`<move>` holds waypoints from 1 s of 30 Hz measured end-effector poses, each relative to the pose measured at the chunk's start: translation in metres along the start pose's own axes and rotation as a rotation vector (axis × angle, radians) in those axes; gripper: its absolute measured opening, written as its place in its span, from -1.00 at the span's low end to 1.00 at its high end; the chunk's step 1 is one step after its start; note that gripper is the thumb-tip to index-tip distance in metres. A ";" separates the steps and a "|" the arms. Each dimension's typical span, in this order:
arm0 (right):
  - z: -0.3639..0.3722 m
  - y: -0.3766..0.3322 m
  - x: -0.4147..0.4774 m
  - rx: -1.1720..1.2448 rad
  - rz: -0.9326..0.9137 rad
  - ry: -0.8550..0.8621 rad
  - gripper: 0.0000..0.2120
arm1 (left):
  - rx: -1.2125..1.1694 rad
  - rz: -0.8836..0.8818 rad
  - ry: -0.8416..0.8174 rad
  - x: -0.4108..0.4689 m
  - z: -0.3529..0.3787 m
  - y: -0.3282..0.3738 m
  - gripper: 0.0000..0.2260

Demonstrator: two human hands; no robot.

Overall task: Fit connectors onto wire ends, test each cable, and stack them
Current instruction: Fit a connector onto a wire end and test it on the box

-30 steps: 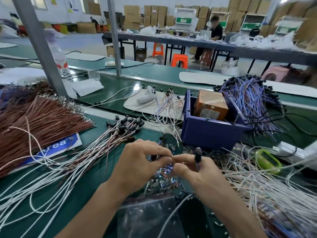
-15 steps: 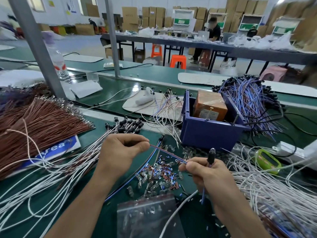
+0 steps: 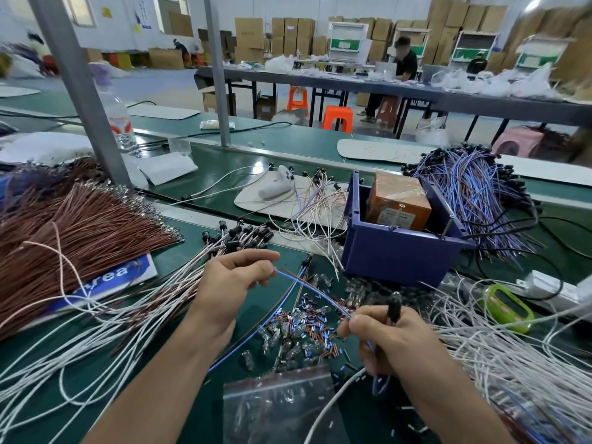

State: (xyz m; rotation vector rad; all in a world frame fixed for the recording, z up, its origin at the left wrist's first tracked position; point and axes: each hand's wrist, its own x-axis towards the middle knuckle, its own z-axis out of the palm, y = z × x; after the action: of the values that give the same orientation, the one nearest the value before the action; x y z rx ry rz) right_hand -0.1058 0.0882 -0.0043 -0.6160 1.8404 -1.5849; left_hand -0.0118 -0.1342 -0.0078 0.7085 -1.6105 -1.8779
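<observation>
- Left hand (image 3: 232, 283) is raised above the green bench (image 3: 80, 373), thumb and forefinger closed in a pinch on the free end of a thin wire pair (image 3: 313, 292), blue and brown; the other fingers are loosely curled.
- Right hand (image 3: 387, 338) is lower and nearer the camera, its fingertips pinching the same wire pair and the rest of the fingers curled round it.
- A black connector (image 3: 393, 308) stands up out of the right fist, pointing up and away from the camera.
- The wire pair is stretched between the two hands, its long axis a gentle diagonal from the left fingertips, higher and farther, down to the right fingertips, nearer; it is held clear of the bench.
- Under that span lies a scatter of loose terminals (image 3: 304, 331), clear, blue and copper-coloured, with a clear plastic bag (image 3: 278, 408) just in front of them.
- Beyond the hands is a blue bin (image 3: 400, 254) holding an orange box (image 3: 397, 203).
- White cables (image 3: 96, 331) fan out on the left, beside a brown wire bundle (image 3: 80, 225); more white wires (image 3: 512, 363) are heaped on the right.
</observation>
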 end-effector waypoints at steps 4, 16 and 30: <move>0.005 -0.010 -0.007 -0.068 -0.003 -0.204 -0.80 | -0.021 -0.018 -0.125 -0.002 -0.001 -0.001 -0.75; 0.019 -0.005 -0.003 0.098 0.011 -0.087 -0.83 | 0.007 -0.078 -0.345 -0.019 0.019 0.002 -0.78; 0.032 -0.007 -0.001 0.176 -0.020 0.033 -0.85 | 0.033 0.006 -0.344 -0.033 0.037 0.005 -0.98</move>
State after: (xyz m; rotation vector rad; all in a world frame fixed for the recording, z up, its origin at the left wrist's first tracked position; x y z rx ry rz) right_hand -0.0829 0.0658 0.0002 -0.5329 1.7001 -1.7569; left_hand -0.0145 -0.0860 0.0032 0.4058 -1.8513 -2.0579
